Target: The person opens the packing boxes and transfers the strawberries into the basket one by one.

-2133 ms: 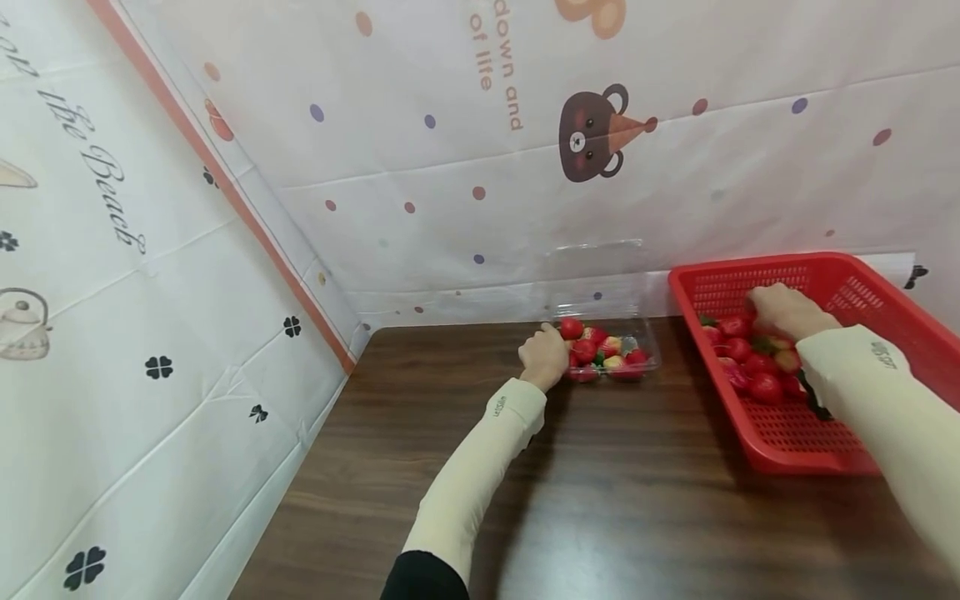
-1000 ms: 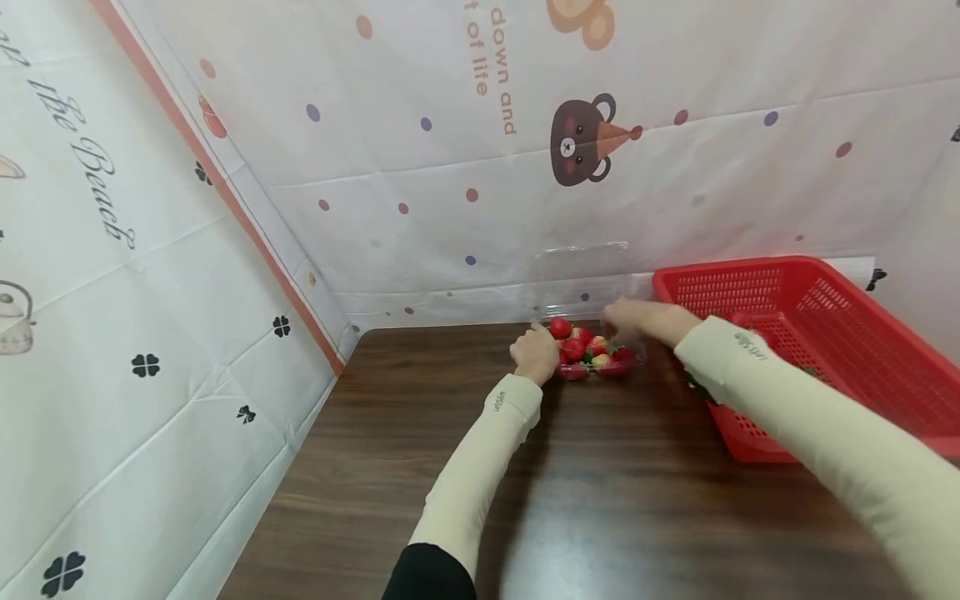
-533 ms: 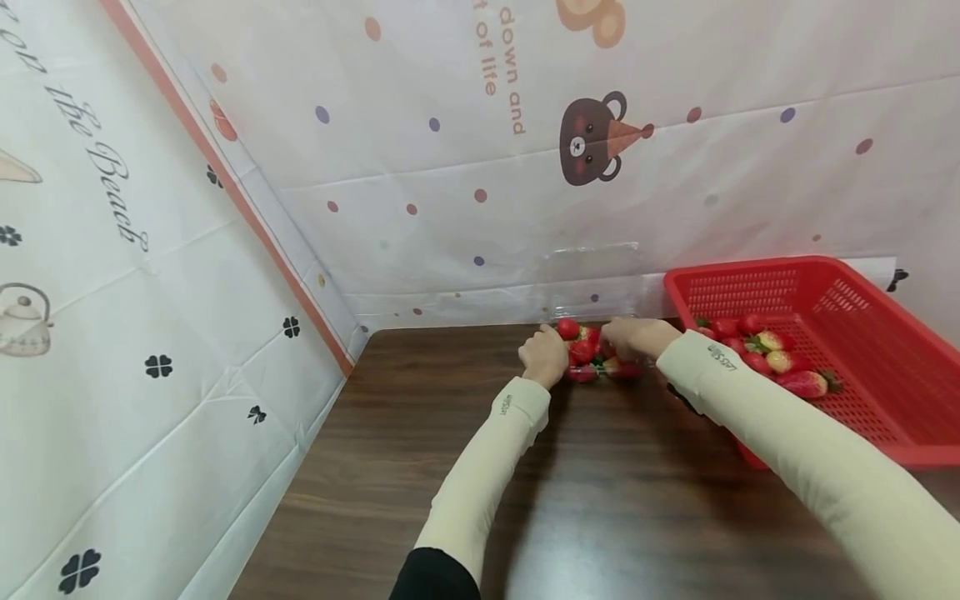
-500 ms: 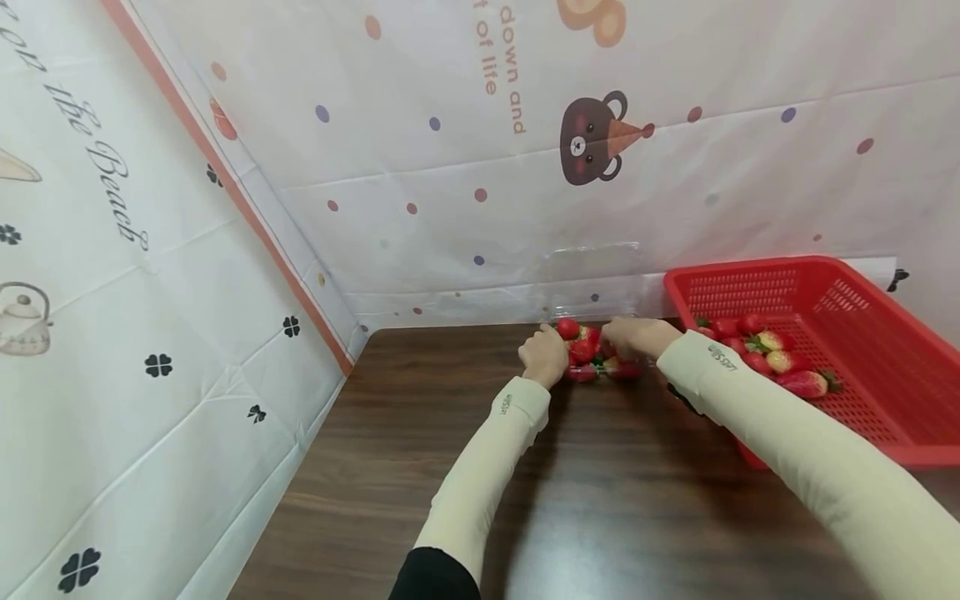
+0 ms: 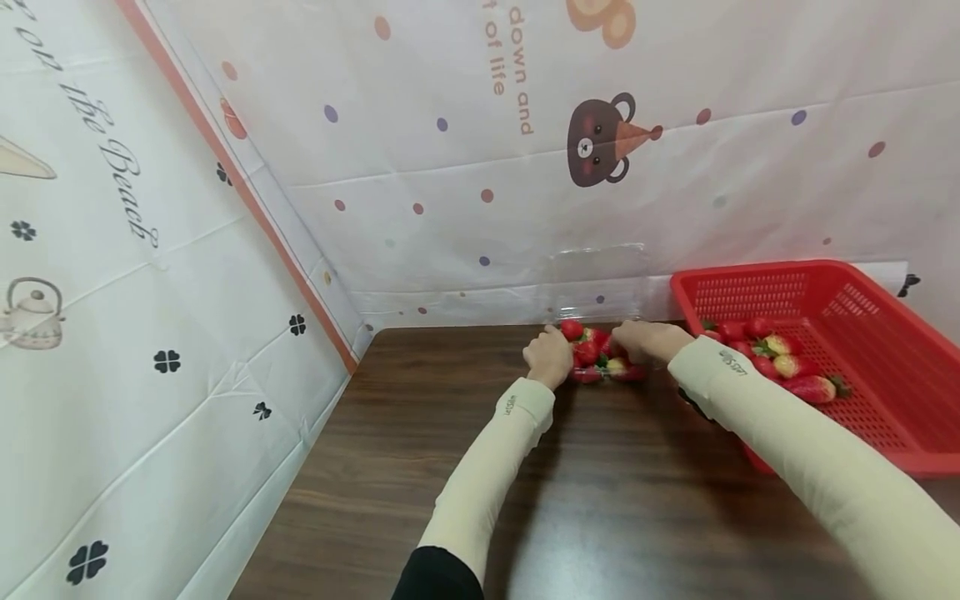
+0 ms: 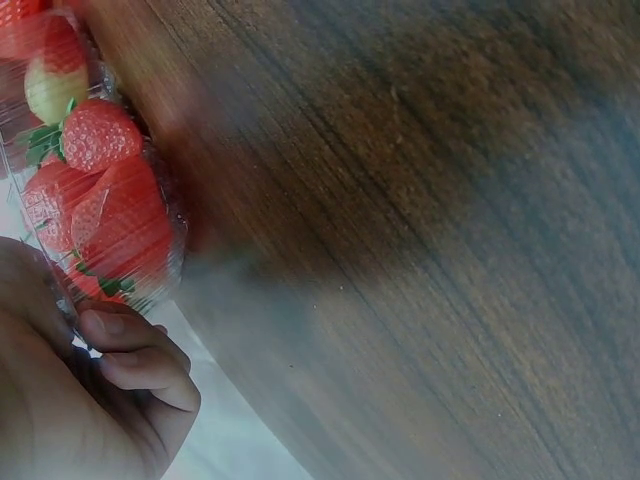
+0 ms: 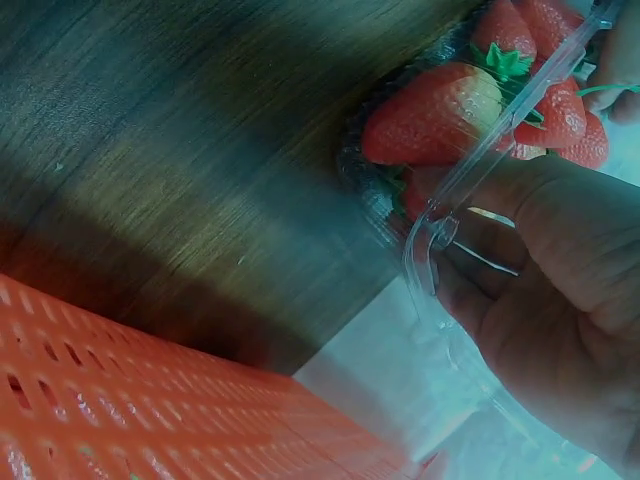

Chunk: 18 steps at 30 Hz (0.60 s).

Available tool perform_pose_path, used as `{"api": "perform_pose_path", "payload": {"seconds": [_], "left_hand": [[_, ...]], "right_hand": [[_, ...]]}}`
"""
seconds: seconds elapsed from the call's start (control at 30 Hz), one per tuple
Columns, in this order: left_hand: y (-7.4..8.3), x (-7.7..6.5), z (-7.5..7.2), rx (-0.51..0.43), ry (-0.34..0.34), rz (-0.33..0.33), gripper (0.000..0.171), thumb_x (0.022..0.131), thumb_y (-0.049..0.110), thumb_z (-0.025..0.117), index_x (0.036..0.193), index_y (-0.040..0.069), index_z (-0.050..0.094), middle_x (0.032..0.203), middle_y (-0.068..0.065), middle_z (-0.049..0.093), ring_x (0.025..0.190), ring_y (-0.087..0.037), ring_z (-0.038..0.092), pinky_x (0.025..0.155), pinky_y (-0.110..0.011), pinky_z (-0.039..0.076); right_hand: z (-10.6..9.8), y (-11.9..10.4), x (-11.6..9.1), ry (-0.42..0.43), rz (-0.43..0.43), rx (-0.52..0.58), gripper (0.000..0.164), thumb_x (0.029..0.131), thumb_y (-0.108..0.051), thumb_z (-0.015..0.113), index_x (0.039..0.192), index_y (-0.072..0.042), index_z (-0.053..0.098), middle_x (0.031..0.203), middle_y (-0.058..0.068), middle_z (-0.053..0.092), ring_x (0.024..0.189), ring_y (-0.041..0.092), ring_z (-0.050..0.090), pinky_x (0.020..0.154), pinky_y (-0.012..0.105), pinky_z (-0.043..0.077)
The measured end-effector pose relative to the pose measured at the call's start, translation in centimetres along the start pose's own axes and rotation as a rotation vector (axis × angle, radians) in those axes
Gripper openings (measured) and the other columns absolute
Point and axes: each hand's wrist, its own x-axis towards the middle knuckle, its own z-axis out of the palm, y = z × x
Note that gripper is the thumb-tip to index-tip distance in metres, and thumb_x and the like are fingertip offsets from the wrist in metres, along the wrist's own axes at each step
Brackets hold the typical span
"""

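Note:
A clear plastic clamshell box of strawberries stands at the table's back edge, its lid raised against the wall cloth. At its left side my left hand pinches the rim; the left wrist view shows the thumb and curled fingers at the box's edge. My right hand reaches over the right end of the box. In the right wrist view its thumb and fingers close in around a mostly hidden strawberry in the corner, beside a large pale-tipped strawberry.
Right of the box is a red perforated basket with several strawberries along its left side; my right forearm crosses its near left part. Brown wooden table extends in front. Printed cloth hangs behind and at left.
My right hand left the basket, moved left to the box and lowered among the strawberries, then shifted slightly right. My left hand stayed at the box's left side.

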Motion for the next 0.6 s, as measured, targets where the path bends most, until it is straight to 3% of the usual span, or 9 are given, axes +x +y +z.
{"api": "perform_pose_path", "payload": {"seconds": [0.1, 0.23, 0.33, 0.47, 0.6], "left_hand": [[0.1, -0.1, -0.1, 0.01, 0.005, -0.003, 0.046, 0.103, 0.044, 0.054, 0.132, 0.009, 0.057, 0.114, -0.004, 0.074, 0.101, -0.022, 0.074, 0.079, -0.037, 0.058], [0.2, -0.2, -0.2, 0.031, 0.009, -0.008, 0.05, 0.102, 0.047, 0.055, 0.135, 0.009, 0.056, 0.115, -0.003, 0.074, 0.102, -0.022, 0.074, 0.079, -0.037, 0.058], [0.1, -0.1, -0.3, 0.042, 0.009, -0.019, 0.051, 0.102, 0.047, 0.055, 0.135, 0.009, 0.056, 0.115, -0.003, 0.074, 0.102, -0.022, 0.074, 0.08, -0.037, 0.058], [0.1, 0.0, -0.3, 0.042, 0.01, -0.03, 0.05, 0.103, 0.046, 0.054, 0.136, 0.008, 0.056, 0.115, -0.003, 0.074, 0.102, -0.022, 0.074, 0.08, -0.037, 0.058], [0.3, -0.2, -0.1, 0.027, -0.001, -0.027, 0.046, 0.104, 0.04, 0.053, 0.137, 0.008, 0.055, 0.116, -0.003, 0.074, 0.103, -0.022, 0.073, 0.081, -0.037, 0.057]], "right_hand": [[-0.4, 0.0, -0.4, 0.009, 0.005, 0.045, 0.026, 0.087, 0.009, 0.06, 0.107, -0.004, 0.07, 0.094, 0.013, 0.065, 0.076, 0.023, 0.058, 0.055, 0.028, 0.051], [-1.5, -0.3, -0.5, 0.06, -0.061, -0.025, 0.029, 0.085, 0.009, 0.067, 0.112, -0.001, 0.071, 0.103, 0.015, 0.069, 0.083, 0.023, 0.061, 0.069, 0.033, 0.058], [-2.3, -0.6, -0.7, 0.119, -0.116, -0.102, 0.026, 0.085, 0.006, 0.07, 0.111, -0.001, 0.072, 0.102, 0.016, 0.073, 0.084, 0.022, 0.064, 0.077, 0.038, 0.06], [-3.4, -0.6, -1.6, 0.187, -0.141, -0.133, 0.024, 0.086, 0.002, 0.074, 0.109, -0.001, 0.073, 0.099, 0.016, 0.073, 0.083, 0.023, 0.066, 0.078, 0.041, 0.06], [-4.3, -0.3, -2.9, 0.216, -0.117, -0.135, 0.02, 0.085, -0.001, 0.077, 0.104, -0.002, 0.072, 0.094, 0.012, 0.072, 0.082, 0.022, 0.066, 0.077, 0.041, 0.06]]}}
